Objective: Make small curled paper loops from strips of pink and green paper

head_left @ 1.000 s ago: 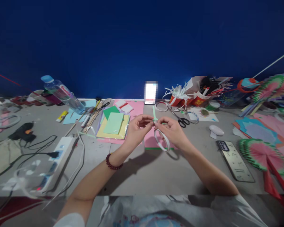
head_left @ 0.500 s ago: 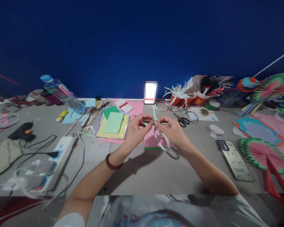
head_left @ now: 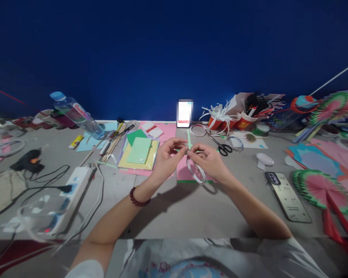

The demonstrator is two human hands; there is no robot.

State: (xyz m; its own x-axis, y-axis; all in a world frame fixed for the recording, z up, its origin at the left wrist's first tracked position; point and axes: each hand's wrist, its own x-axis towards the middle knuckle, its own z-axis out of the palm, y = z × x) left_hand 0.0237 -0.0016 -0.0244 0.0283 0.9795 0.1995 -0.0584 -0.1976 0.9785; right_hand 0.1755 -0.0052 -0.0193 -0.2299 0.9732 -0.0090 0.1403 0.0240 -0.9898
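Observation:
Above the middle of the table, my left hand (head_left: pixel 171 157) and my right hand (head_left: pixel 209 159) meet at the fingertips. A narrow white roll of tape (head_left: pixel 203 178) hangs just below the right hand's fingers, which are closed at its upper edge. My left thumb and forefinger are pinched together against the right fingertips; whatever lies between them is too small to make out. Beneath the hands is pink paper (head_left: pixel 183 173) with a green strip along its near edge. A pale green strip (head_left: pixel 188 135) lies just beyond the fingers.
Left of the hands are stacked coloured papers (head_left: pixel 139 152), wooden sticks (head_left: pixel 109 151), a leaning bottle (head_left: pixel 81 116) and a power strip (head_left: pixel 71 202). To the right are black-handled scissors (head_left: pixel 225 150), a phone (head_left: pixel 288 197) and a pink paper fan (head_left: pixel 321 189). A lit phone (head_left: pixel 185 114) stands against the blue wall.
The roll of tape and my right hand have shifted slightly left. The pinched fingertips sit a little lower. Everything else looks the same.

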